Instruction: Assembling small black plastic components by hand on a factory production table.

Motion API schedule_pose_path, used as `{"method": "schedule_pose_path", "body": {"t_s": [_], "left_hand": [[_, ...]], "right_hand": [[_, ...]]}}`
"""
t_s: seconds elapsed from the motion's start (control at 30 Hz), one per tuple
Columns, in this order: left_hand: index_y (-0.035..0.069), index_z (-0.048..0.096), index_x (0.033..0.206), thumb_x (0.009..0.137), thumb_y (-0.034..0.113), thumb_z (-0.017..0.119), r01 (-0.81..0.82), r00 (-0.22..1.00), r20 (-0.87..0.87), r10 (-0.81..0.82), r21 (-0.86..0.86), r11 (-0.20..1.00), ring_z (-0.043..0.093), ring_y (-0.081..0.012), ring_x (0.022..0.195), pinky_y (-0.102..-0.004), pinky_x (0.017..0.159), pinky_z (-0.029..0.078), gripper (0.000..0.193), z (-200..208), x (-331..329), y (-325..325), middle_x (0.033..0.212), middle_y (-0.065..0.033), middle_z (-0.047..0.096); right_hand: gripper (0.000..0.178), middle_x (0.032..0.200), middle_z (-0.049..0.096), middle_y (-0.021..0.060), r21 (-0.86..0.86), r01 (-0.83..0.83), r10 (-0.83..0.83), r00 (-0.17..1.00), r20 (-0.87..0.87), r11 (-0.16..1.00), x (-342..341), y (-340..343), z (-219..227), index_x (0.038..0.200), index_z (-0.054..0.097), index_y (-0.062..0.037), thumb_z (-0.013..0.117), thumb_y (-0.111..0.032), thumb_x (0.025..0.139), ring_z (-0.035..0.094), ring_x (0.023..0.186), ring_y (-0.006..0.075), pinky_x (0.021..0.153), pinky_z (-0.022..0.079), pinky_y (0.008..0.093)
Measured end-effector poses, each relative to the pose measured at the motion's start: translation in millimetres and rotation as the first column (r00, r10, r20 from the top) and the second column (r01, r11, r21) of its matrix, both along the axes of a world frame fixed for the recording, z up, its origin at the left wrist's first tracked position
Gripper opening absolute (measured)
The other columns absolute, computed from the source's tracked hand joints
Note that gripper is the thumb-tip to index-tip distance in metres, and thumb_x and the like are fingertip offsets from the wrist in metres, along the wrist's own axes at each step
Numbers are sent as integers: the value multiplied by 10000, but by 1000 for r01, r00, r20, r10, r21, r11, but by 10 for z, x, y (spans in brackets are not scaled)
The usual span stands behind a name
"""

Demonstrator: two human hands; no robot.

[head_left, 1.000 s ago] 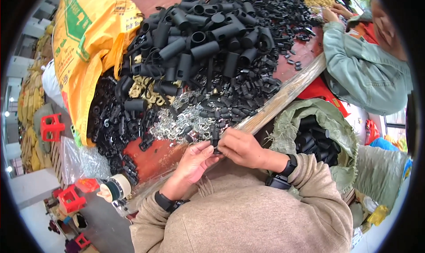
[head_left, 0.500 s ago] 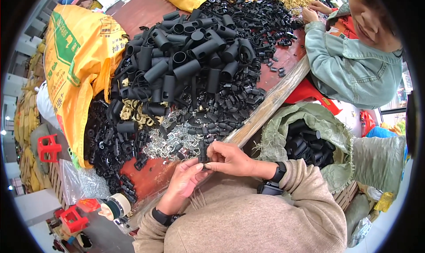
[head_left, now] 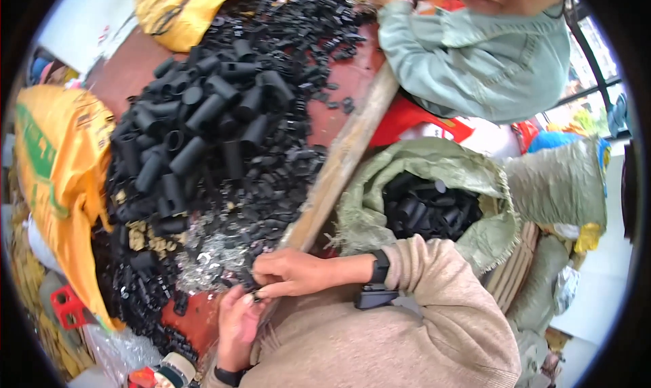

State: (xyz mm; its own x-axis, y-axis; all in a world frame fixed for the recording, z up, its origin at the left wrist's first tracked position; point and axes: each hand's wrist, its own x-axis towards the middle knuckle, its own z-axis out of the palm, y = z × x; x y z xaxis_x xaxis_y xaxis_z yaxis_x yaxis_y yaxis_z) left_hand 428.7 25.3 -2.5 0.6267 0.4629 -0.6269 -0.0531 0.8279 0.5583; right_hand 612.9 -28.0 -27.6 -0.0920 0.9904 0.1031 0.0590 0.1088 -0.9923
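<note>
My left hand (head_left: 237,323) and my right hand (head_left: 295,273) meet at the near edge of the red-brown table (head_left: 339,117). Both pinch one small black plastic part (head_left: 252,289) between their fingertips. Just beyond the fingers lies a heap of small silvery metal clips (head_left: 207,259). Farther out a big pile of black plastic tubes (head_left: 203,123) and small black pieces (head_left: 285,178) covers the table. I wear a tan sweater with a dark band on each wrist.
A green woven sack (head_left: 434,178) full of black tubes stands right of the table's wooden edge strip (head_left: 342,161). A person in a pale green jacket (head_left: 475,55) works at the far right. Yellow sacks (head_left: 57,178) lie on the left, red plastic parts (head_left: 68,306) below.
The view has swung, so the pile and sacks sit differently in the picture. My hands stay together at the table edge, still working a small black part near the metal clips.
</note>
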Motion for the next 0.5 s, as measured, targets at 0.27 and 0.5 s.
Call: {"method": "schedule_pose_path", "body": {"t_s": [0.27,0.5], "left_hand": [[-49,509,1022,772,67,554,-35,997,-66,35,-10,999,613,-225,736,-256,646,517,280,-350,57,9,910,-174,594],[-49,489,1055,771,80,556,-21,997,-78,20,-14,1000,600,-216,761,-254,653,508,319,-268,-125,147,925,-168,586]], "right_hand": [[184,674,459,95,271,239,-306,920,243,933,571,-4,-306,726,484,-37,622,-156,703,498,629,270,543,398,341],[225,740,483,112,454,428,-604,337,722,781,1219,155,-218,827,522,-48,639,-154,666,496,707,295,582,394,374]]}}
